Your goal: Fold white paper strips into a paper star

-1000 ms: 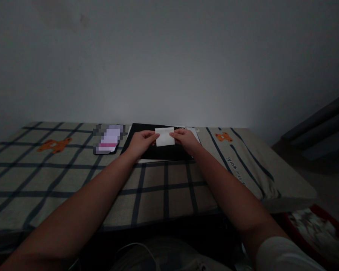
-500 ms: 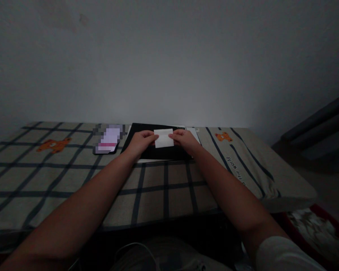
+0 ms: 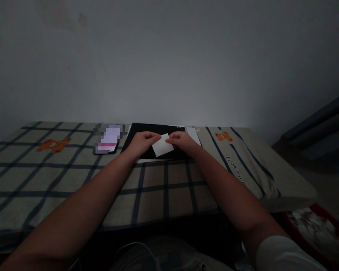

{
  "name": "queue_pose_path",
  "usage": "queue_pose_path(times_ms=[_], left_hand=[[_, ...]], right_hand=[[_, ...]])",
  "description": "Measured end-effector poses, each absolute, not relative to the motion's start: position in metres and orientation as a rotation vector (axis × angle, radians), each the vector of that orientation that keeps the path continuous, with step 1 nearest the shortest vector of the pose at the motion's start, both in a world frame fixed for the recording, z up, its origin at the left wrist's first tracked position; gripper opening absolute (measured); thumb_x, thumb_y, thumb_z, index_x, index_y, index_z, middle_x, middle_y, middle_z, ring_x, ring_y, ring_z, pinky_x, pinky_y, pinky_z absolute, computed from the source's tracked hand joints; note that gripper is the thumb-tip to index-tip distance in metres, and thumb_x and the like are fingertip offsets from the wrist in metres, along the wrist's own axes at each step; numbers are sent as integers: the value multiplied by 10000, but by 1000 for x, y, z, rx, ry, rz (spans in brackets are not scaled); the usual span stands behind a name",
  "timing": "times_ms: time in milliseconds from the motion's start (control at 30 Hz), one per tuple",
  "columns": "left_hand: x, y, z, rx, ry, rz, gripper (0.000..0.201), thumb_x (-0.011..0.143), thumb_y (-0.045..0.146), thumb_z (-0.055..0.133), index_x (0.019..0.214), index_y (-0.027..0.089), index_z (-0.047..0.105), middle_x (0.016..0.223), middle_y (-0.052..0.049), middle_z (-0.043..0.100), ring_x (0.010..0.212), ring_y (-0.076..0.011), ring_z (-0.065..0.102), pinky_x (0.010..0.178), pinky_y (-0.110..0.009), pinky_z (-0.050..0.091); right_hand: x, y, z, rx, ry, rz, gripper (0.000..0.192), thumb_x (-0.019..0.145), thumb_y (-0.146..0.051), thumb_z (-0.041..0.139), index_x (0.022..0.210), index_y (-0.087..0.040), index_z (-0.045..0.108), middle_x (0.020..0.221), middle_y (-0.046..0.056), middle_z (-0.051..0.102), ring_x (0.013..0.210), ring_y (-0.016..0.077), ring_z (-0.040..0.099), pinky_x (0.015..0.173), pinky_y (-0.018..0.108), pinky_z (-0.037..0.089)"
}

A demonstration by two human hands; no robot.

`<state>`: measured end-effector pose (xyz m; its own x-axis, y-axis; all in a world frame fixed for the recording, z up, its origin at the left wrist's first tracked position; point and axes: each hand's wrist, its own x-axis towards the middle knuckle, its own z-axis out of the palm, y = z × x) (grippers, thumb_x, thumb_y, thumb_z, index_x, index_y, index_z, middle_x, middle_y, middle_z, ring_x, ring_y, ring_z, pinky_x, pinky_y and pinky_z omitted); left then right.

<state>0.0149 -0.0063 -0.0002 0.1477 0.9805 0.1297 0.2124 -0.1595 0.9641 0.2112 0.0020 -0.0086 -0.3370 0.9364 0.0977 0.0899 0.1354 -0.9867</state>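
A small white square of paper is pinched between both hands, turned so one corner points toward me. My left hand grips its upper left side between thumb and fingers. Across from it, my right hand pinches the upper right side, thumb on top. Beneath the hands lies a flat black board or folder, with white sheets showing past its edges. Fingers behind the paper are partly hidden.
A lit phone, partly blurred out, lies to the left on the checked tablecloth. A pale wall rises behind the table. On the floor at lower right stands a red container holding crumpled whitish pieces.
The paper has been rotated from square-on to a tilted, diamond-like position. Both hands have drawn slightly closer together along its upper edges. The phone and black board have not moved.
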Motion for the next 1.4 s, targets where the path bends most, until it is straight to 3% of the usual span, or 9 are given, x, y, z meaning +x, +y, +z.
queue_pose_path(times_ms=[433, 733, 1167, 1400], left_hand=[[17, -7, -3, 1574, 1223, 1083, 323, 669, 452, 698, 805, 160, 716, 776, -65, 696, 672, -165, 595, 611, -278, 448], [18, -9, -2, 1557, 1232, 1107, 301, 651, 439, 709, 767, 161, 714, 752, -64, 699, 648, -174, 601, 595, -283, 456], [20, -13, 2, 1572, 1239, 1070, 266, 653, 420, 703, 732, 166, 714, 696, -47, 688, 622, -168, 594, 579, -273, 446], [19, -12, 0, 1602, 1218, 1093, 283, 669, 429, 692, 750, 158, 710, 727, -53, 695, 631, -164, 596, 578, -263, 444]], right_hand=[[209, -2, -5, -1077, -1614, 1331, 221, 645, -318, 718, 746, -139, 636, 651, -11, 592, 587, 89, 507, 556, 231, 386], [207, 2, -9, -998, -1449, 1361, 256, 698, -330, 704, 883, -153, 695, 857, 56, 698, 763, 136, 622, 745, 302, 510], [210, 3, -8, -1074, -1661, 1066, 281, 742, -394, 635, 817, -134, 712, 705, 47, 685, 641, 134, 608, 674, 287, 488], [208, 1, -7, -1015, -1630, 1179, 299, 696, -344, 689, 932, -159, 693, 859, 53, 701, 737, 127, 613, 715, 275, 479]])
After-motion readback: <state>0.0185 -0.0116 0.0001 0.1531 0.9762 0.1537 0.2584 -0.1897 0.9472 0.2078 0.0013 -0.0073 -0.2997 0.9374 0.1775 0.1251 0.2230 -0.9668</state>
